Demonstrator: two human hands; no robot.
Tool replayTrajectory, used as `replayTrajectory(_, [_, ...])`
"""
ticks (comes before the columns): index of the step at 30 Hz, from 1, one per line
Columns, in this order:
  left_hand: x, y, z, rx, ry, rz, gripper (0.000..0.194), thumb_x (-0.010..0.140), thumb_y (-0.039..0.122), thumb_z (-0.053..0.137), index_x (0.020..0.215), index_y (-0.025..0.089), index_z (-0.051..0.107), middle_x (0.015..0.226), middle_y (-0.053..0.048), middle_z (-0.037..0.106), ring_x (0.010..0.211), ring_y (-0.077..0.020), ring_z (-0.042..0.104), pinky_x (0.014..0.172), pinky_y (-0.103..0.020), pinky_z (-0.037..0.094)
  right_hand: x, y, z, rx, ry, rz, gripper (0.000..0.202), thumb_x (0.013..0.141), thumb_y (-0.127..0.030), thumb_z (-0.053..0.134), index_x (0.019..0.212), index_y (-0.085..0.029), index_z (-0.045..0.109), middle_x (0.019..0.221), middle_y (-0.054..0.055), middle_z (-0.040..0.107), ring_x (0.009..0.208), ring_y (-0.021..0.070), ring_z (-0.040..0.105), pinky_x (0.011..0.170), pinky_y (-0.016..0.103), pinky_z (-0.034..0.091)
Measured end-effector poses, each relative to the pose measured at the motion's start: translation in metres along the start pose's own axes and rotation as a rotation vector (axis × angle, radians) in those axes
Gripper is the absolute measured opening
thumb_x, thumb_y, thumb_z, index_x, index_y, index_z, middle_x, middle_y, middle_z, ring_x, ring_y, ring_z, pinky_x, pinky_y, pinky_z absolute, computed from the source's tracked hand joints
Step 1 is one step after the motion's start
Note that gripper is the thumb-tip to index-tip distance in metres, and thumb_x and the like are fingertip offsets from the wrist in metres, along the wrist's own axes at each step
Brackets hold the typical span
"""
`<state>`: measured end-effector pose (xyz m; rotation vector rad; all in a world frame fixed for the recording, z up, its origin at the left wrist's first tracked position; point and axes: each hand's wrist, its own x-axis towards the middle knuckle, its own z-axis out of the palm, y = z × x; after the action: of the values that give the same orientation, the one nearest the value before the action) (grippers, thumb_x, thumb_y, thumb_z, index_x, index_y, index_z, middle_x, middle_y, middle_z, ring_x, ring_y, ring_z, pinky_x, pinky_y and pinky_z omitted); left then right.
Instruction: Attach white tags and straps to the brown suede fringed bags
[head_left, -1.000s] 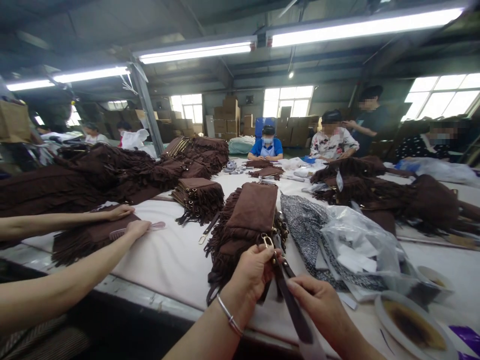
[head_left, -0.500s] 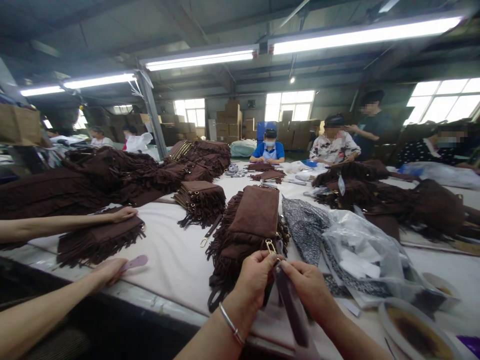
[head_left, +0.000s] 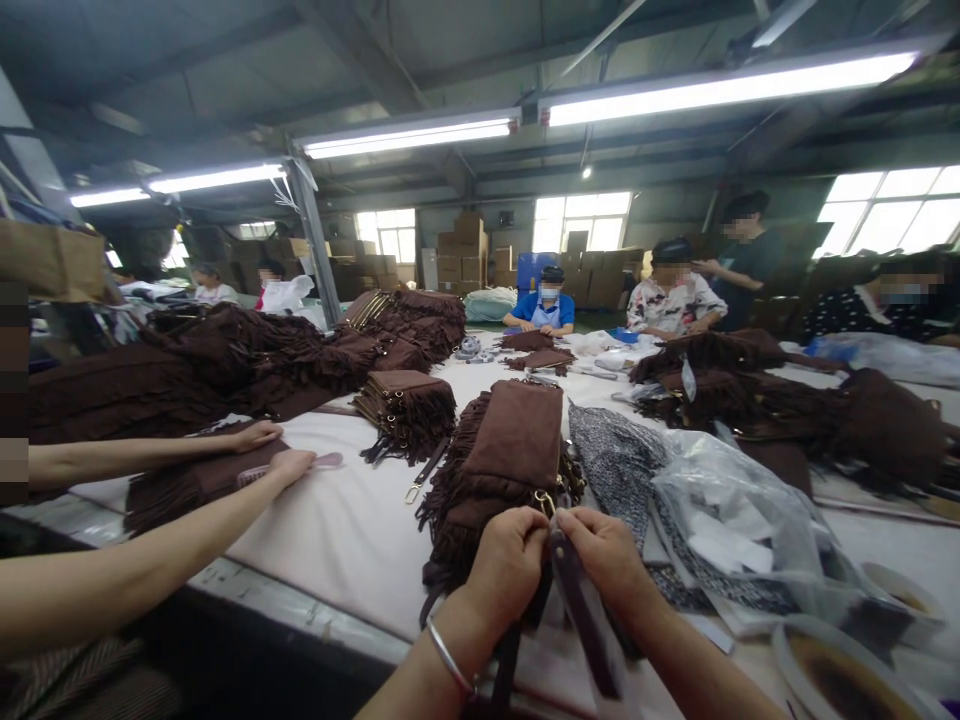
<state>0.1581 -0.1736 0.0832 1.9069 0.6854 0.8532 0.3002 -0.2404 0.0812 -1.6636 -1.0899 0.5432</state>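
Two hands meet at the near edge of the tabletop (head_left: 352,530), both working one dark strap (head_left: 581,610). Left hand (head_left: 510,565): grip closed, fingers curled tight over the strap's upper end, right at the gold clasp (head_left: 545,500) on the bag (head_left: 510,440). Silver bangle (head_left: 450,660) on that wrist. Right hand (head_left: 611,550): grip also closed, thumb and fingertips pinched on the strap just beside the left hand; the two nearly touch. Strap runs from the clasp down between the wrists toward the camera.

Bag: brown suede, fringed, lying flat on the white tabletop directly ahead of the hands, fringe spilling to its left.

Counts: one smaller stack of fringed bags (head_left: 405,400) just left of it, a loose strap end with a clip trailing below. One long heap of the same brown bags (head_left: 225,360) further left, too many to count. Another heap (head_left: 765,390) on the right.

A co-worker's two arms come in from the left: far hand (head_left: 255,435) resting on a fringed piece (head_left: 187,480), near hand (head_left: 289,465) holding a pink comb (head_left: 322,461).

Containers: clear plastic bag (head_left: 735,500) right of the hands, with white paper pieces inside; patterned cloth (head_left: 615,450) partly under it. One white bowl (head_left: 840,670) at lower right, brown residue inside; a second bowl (head_left: 904,595) behind it, contents unclear.
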Motion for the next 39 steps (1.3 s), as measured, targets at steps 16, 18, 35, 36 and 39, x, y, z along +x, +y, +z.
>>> replayTrajectory(16, [0.026, 0.004, -0.001, 0.465, 0.192, 0.133, 0.016, 0.091, 0.022, 0.046, 0.083, 0.021, 0.06, 0.083, -0.007, 0.062, 0.076, -0.0206, 0.06, 0.07, -0.031, 0.043, 0.022, -0.004, 0.001, -0.227, -0.019, -0.336, 0.03, 0.091, -0.033, 0.047, 0.098, -0.02, 0.073, 0.096, 0.008, 0.074, 0.092, 0.0226, 0.066, 0.085, 0.033, 0.05])
replayTrajectory(18, [0.034, 0.005, 0.0, 0.513, 0.206, 0.122, 0.015, 0.089, 0.019, 0.047, 0.079, 0.021, 0.058, 0.082, -0.006, 0.061, 0.075, -0.0204, 0.059, 0.069, -0.031, 0.041, 0.025, -0.01, 0.001, -0.283, 0.001, -0.314, 0.029, 0.09, -0.031, 0.047, 0.09, -0.02, 0.074, 0.088, 0.007, 0.073, 0.085, 0.0219, 0.066, 0.079, 0.032, 0.049])
replayTrajectory(35, [-0.045, -0.014, 0.04, -0.398, 0.37, -0.288, 0.052, 0.07, 0.043, 0.075, 0.111, 0.015, 0.057, 0.11, -0.018, 0.067, 0.103, -0.0289, 0.064, 0.091, -0.034, 0.048, 0.053, -0.035, 0.009, -0.538, 0.148, -0.367, 0.026, 0.087, -0.032, 0.051, 0.07, -0.021, 0.067, 0.076, 0.005, 0.071, 0.073, 0.0185, 0.063, 0.071, 0.028, 0.041])
replayTrajectory(36, [-0.046, -0.017, 0.044, -0.457, 0.357, -0.335, 0.055, 0.066, 0.045, 0.078, 0.108, 0.015, 0.058, 0.106, -0.018, 0.068, 0.1, -0.0289, 0.066, 0.089, -0.034, 0.049, 0.054, -0.036, 0.01, -0.535, 0.154, -0.365, 0.026, 0.087, -0.033, 0.052, 0.071, -0.021, 0.067, 0.077, 0.005, 0.071, 0.073, 0.0187, 0.063, 0.071, 0.028, 0.041])
replayTrajectory(39, [-0.046, -0.026, 0.056, -0.657, 0.222, -0.492, 0.056, 0.06, 0.054, 0.082, 0.093, 0.015, 0.06, 0.086, -0.014, 0.07, 0.087, -0.0268, 0.068, 0.078, -0.033, 0.051, 0.058, -0.037, 0.011, -0.515, 0.138, -0.325, 0.025, 0.086, -0.034, 0.053, 0.069, -0.021, 0.068, 0.074, 0.005, 0.072, 0.072, 0.0186, 0.063, 0.07, 0.028, 0.04])
